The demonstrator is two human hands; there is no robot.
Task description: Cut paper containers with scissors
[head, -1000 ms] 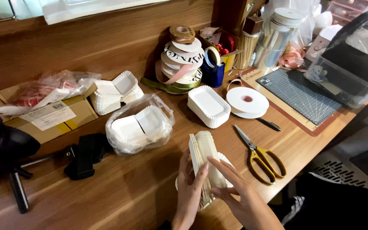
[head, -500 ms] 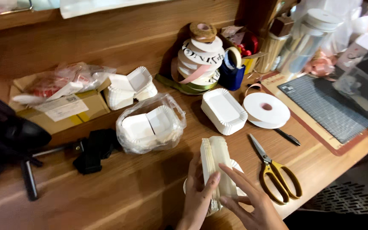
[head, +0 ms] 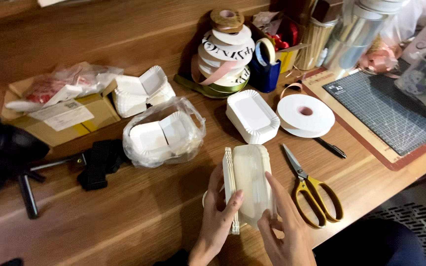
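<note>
Both hands lifted slightly, stack of paper trays [head: 248, 184] on edge, long axis pointing away, left hand [head: 219, 216] fingers gripping its side, right hand [head: 284, 226] fingers pressed against its face, scissors [head: 311, 189] beside on counter [head: 139, 216].

head view (close) looks down on table [head: 124, 226].

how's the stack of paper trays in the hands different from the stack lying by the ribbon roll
The held stack of trays stands on edge, gripped by the left hand and right hand; the table stack lies flat and untouched. The held stack shows its side layers; the table stack shows its flat base. Both are white, oblong, fluted.
</note>
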